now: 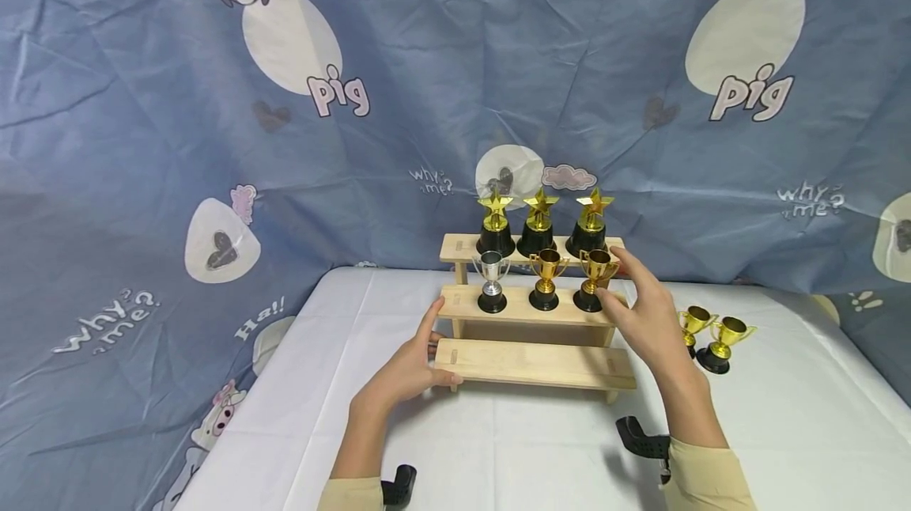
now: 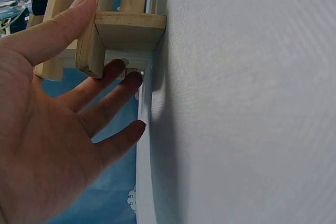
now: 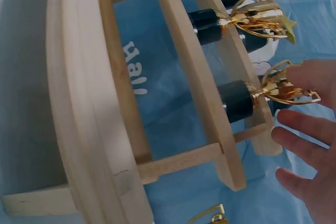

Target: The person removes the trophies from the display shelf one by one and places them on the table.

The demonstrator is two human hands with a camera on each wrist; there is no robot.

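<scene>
A three-tier wooden stand holds small trophies. My left hand is at its left end, thumb on the bottom tier, index finger at the middle tier's end. The left wrist view shows the other fingers spread beside the wood. My right hand is beside the rightmost gold trophy cup on the middle tier, thumb near its stem, fingers extended. To its left stand another gold trophy cup and a silver trophy cup. Three gold star trophies line the top tier.
Two more gold trophy cups stand on the white tablecloth, right of the stand, one partly hidden by my right hand. A blue patterned cloth hangs behind the table. Each wrist carries a black mount.
</scene>
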